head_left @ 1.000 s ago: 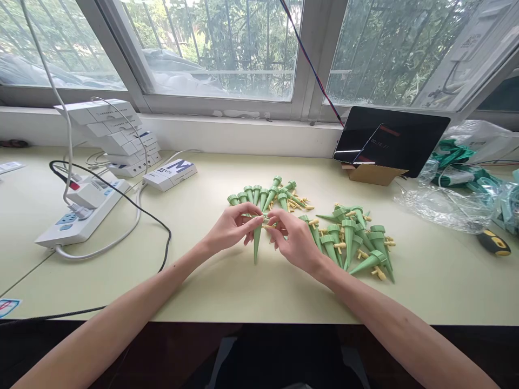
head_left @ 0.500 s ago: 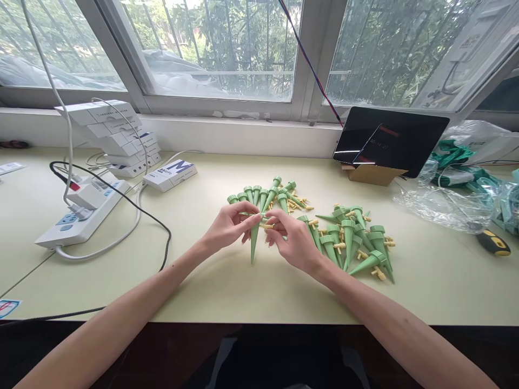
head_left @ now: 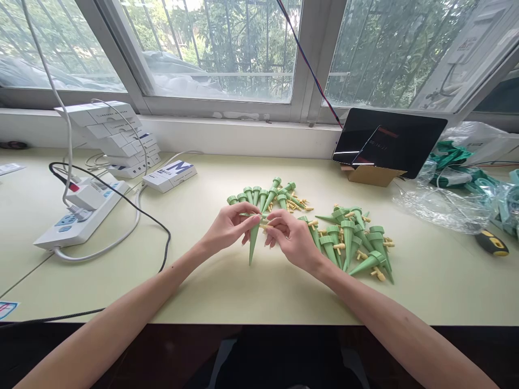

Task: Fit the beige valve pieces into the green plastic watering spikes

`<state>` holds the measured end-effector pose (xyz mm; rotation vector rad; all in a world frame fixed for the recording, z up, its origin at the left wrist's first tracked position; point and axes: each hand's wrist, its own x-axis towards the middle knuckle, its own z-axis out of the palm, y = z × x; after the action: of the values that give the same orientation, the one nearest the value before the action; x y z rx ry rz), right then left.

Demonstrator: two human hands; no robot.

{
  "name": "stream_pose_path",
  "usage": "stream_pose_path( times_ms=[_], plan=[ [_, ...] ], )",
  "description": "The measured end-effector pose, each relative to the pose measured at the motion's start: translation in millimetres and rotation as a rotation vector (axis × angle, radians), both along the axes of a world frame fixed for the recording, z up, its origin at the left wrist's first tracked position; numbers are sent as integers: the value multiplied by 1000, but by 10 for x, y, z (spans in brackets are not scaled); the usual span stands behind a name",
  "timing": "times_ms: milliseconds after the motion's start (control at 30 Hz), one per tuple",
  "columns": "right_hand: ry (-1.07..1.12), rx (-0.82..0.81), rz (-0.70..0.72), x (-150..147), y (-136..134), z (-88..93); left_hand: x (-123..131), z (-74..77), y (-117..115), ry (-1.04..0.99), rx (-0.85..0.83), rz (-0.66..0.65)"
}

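My left hand is closed around the upper part of a green plant watering spike, whose point hangs down over the table. A small yellow valve juts from the spike's right side near the top. My right hand pinches at that valve and the capped end; its fingertips partly cover both. Just beyond my hands, several green spikes with yellow valves lie fanned out. To the right of my right hand is a looser pile of spikes, also with yellow valves.
At left are a power strip with cables, stacked white boxes and a single white box. A tablet leans on a cardboard stand at back right. Plastic wrapping and a yellow-black tool handle lie far right.
The spike's tip has swung slightly left in my left hand. My right hand's fingers have shifted a little at the yellow valve. The piles on the table look the same.
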<state>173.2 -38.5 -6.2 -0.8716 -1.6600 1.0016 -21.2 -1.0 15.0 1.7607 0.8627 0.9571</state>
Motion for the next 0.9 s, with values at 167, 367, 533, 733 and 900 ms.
stream_pose_path(
  times_ms=[167,367,533,733,900],
  plan=[
    [58,-56,-4,-9,-10,18,14,23,-11,-14,-1,-13],
    [82,-92,-22,-14,-2,49,-4,13,2,-33,-49,-33],
    [84,-96,-55,-4,4,40,-21,-12,28,-78,-83,-55],
    [82,-85,-62,3,2,19,-19,-15,32,-91,-126,-77],
    [65,-86,-69,0,7,15,-23,-27,37,-55,-115,-93]
  ],
)
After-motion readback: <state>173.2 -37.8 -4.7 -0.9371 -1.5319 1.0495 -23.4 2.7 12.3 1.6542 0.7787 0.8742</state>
